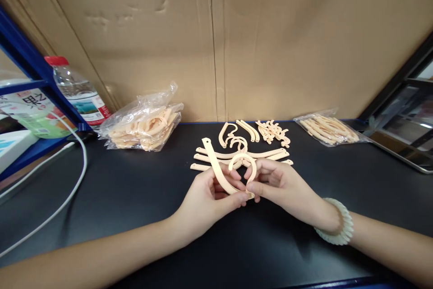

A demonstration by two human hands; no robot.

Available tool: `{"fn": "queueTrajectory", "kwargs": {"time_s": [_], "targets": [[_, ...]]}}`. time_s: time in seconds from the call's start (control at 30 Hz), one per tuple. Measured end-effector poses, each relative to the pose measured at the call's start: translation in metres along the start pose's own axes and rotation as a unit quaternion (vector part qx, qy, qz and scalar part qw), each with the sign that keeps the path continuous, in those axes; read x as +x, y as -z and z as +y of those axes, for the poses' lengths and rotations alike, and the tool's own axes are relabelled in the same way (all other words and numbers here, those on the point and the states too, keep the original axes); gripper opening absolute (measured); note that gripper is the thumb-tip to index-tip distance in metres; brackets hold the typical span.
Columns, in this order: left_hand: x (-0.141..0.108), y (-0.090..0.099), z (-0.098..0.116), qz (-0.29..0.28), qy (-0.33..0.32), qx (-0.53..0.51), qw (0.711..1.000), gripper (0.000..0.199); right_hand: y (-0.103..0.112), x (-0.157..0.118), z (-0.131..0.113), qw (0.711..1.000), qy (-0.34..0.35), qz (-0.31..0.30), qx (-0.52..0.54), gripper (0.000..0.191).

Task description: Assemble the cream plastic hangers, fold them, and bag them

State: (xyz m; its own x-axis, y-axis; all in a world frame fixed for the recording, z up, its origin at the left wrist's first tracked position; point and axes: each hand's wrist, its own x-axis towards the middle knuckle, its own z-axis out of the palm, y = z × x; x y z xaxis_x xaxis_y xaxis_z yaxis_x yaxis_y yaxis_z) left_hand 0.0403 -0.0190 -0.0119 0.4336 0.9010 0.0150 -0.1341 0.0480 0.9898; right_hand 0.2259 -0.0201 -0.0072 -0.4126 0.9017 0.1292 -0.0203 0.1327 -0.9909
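Note:
My left hand grips a long curved hanger arm, cream-coloured, with a hole at its raised far end. Between the fingers of my right hand is a hanger hook of the same colour, its open curve facing left. The lower ends of both pieces meet at my fingertips; fingers partly hide the joint, so I cannot tell whether they are locked together. Just beyond my hands lie several hangers with their hooks overlapping, partly covered by my fingers.
Farther back are loose hanger arms and a pile of small hooks. Bagged parts lie left and right. A water bottle and white cable are at left, a tablet-like device at right. Cardboard walls the back.

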Motion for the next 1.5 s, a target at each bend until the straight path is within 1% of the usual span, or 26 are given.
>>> {"fn": "queueTrajectory", "kwargs": {"time_s": [0.07, 0.17, 0.23, 0.27, 0.33, 0.37, 0.4, 0.47, 0.57, 0.7, 0.87, 0.97, 1.07, 1.17, 1.23, 1.3, 1.37, 1.4, 1.43, 1.5], "targets": [[0.001, 0.001, 0.001, 0.011, 0.004, 0.003, 1.000, 0.026, 0.006, 0.001, -0.003, 0.999, 0.015, 0.012, -0.028, 0.021], [0.002, 0.001, 0.003, 0.033, 0.008, 0.010, 0.999, 0.023, 0.026, 0.008, -0.009, 0.989, 0.060, 0.066, -0.115, 0.025], [0.003, 0.002, 0.005, 0.037, 0.008, 0.012, 0.999, 0.022, 0.045, 0.017, -0.012, 0.967, 0.100, 0.100, -0.210, 0.023], [0.003, 0.002, 0.005, 0.034, 0.006, 0.012, 0.999, 0.021, 0.055, 0.023, -0.012, 0.948, 0.122, 0.107, -0.274, 0.020], [0.004, 0.003, 0.006, 0.028, 0.005, 0.014, 1.000, 0.020, 0.072, 0.037, -0.010, 0.896, 0.149, 0.092, -0.409, 0.014], [0.004, 0.004, 0.006, 0.027, 0.006, 0.015, 1.000, 0.020, 0.080, 0.044, -0.007, 0.871, 0.148, 0.077, -0.463, 0.014], [0.004, 0.004, 0.006, 0.027, 0.008, 0.014, 1.000, 0.020, 0.085, 0.051, -0.005, 0.852, 0.143, 0.063, -0.500, 0.015], [0.004, 0.005, 0.006, 0.035, 0.011, 0.007, 0.999, 0.021, 0.093, 0.065, 0.001, 0.832, 0.144, 0.047, -0.534, 0.018], [0.004, 0.007, 0.005, 0.045, 0.010, -0.008, 0.999, 0.023, 0.097, 0.083, 0.008, 0.809, 0.161, 0.022, -0.564, 0.023], [0.003, 0.009, 0.004, 0.035, 0.010, -0.018, 0.999, 0.025, 0.100, 0.100, 0.012, 0.797, 0.168, -0.027, -0.580, 0.020], [0.003, 0.012, 0.002, 0.027, 0.019, -0.026, 0.999, 0.026, 0.105, 0.109, 0.015, 0.805, 0.169, -0.046, -0.567, 0.012], [0.003, 0.012, 0.001, 0.027, 0.018, -0.031, 0.999, 0.026, 0.106, 0.109, 0.018, 0.819, 0.171, -0.037, -0.546, 0.010], [0.003, 0.012, 0.001, 0.024, 0.014, -0.045, 0.999, 0.025, 0.103, 0.106, 0.016, 0.839, 0.184, -0.018, -0.512, 0.008], [0.003, 0.012, 0.002, 0.025, 0.006, -0.057, 0.998, 0.024, 0.099, 0.102, 0.009, 0.865, 0.206, 0.028, -0.458, 0.009], [0.003, 0.012, 0.002, 0.024, 0.004, -0.062, 0.998, 0.023, 0.097, 0.097, 0.001, 0.880, 0.217, 0.085, -0.414, 0.015], [0.003, 0.012, 0.003, 0.022, 0.007, -0.065, 0.998, 0.023, 0.094, 0.086, -0.006, 0.888, 0.223, 0.146, -0.374, 0.024], [0.003, 0.012, 0.004, 0.024, 0.011, -0.070, 0.997, 0.021, 0.089, 0.070, -0.011, 0.903, 0.218, 0.190, -0.318, 0.028], [0.003, 0.011, 0.004, 0.029, 0.014, -0.073, 0.997, 0.020, 0.086, 0.061, -0.013, 0.915, 0.210, 0.200, -0.281, 0.030], [0.003, 0.011, 0.005, 0.033, 0.015, -0.074, 0.997, 0.019, 0.082, 0.051, -0.014, 0.935, 0.193, 0.206, -0.215, 0.028], [0.004, 0.010, 0.005, 0.040, 0.016, -0.077, 0.996, 0.018, 0.072, 0.034, -0.016, 0.962, 0.153, 0.203, -0.104, 0.027]]}}
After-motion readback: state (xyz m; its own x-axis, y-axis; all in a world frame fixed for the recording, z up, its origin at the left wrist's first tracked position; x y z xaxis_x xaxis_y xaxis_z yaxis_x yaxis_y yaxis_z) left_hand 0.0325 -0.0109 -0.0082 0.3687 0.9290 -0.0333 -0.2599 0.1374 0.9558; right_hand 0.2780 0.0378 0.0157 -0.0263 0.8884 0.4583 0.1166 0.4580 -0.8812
